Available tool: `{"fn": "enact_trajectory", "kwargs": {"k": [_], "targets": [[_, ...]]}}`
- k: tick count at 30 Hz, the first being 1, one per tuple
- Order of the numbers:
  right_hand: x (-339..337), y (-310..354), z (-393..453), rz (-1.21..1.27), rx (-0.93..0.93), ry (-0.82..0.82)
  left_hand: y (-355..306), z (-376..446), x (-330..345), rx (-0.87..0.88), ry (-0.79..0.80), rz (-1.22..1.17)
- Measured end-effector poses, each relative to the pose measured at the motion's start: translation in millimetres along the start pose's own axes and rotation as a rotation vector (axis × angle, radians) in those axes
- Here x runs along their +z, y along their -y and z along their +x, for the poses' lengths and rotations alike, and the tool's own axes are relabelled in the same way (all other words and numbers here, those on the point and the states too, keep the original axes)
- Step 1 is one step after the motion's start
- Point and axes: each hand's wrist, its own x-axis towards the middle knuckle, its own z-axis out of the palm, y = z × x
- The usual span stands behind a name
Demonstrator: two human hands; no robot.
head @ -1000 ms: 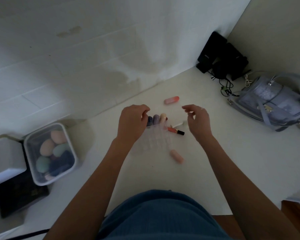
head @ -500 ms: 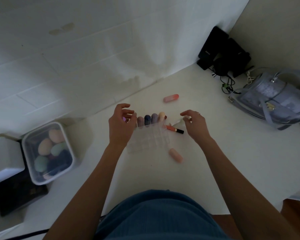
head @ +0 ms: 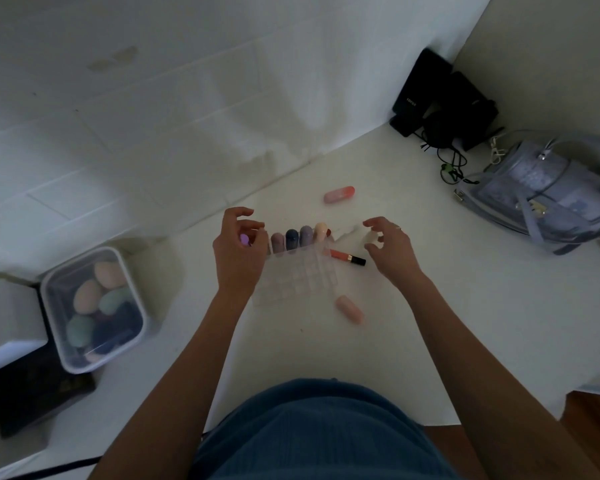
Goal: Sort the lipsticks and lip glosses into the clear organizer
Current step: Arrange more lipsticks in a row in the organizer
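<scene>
The clear organizer [head: 298, 277] lies on the white table in front of me. Several lipsticks stand in its back row: mauve [head: 278, 241], dark blue [head: 292, 238], purple [head: 306, 235] and peach [head: 321, 231]. My left hand [head: 238, 254] is at the row's left end and pinches a lilac lipstick [head: 244, 239]. My right hand [head: 392, 251] hovers to the right of the organizer, fingers loosely curled and holding nothing. An orange lip gloss with a black cap [head: 347, 257] lies against the organizer's right side. A pale tube [head: 349, 233] lies behind it.
Two lipsticks lie loose: a pink one [head: 339, 194] near the wall and a peach one [head: 350, 309] in front. A tub of makeup sponges [head: 94, 306] and a white box [head: 7, 317] stand left. A lavender handbag [head: 548, 192] and black speakers [head: 440, 98] sit back right.
My left hand has moved left, from over the standing lipsticks to the row's left end, and the lilac lipstick now shows in its fingers. My right hand has barely shifted.
</scene>
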Motion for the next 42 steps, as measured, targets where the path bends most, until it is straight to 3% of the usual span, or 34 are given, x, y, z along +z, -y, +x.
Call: {"fn": "enact_trajectory", "kwargs": {"k": [7,13,16,21,25,29,33,35,39,42], "targets": [[4.7,9.5,-5.0,-0.055,0.018,-0.021,6.8,-1.5,-2.4,0.008,-0.031,0.021],[3.2,22.6,5.3,-0.194,-0.13,-0.055,8.2,-2.4,0.7,0.006,0.009,0.024],[6.9,29.2,17.2,-0.417,-0.197,-0.035,9.6,-2.2,0.5,0.011,0.015,0.04],[19.2,41.7,30.5,-0.849,-0.331,0.134,10.6,0.0,-0.5,0.003,0.02,0.058],[24.0,41.6,34.2,-0.955,-0.43,0.177,11.4,-0.1,-0.5,-0.01,0.028,0.055],[23.6,44.9,33.1,-0.793,-0.457,0.082,10.7,0.1,0.1,-0.003,0.026,0.058],[21.8,54.6,13.8,-0.203,-0.361,-0.069,7.0,-1.7,-0.2,0.016,0.024,0.053],[20.7,65.3,-0.4,-0.07,-0.372,-0.166,2.7,-1.6,0.0,0.021,0.014,0.072],[22.4,89.2,-25.7,-0.181,-0.747,-0.409,-16.8,-1.1,-3.7,0.078,-0.032,0.077],[29.8,101.4,-37.0,-0.272,-0.987,-0.437,-38.2,8.5,-12.2,0.105,-0.049,-0.038]]}}
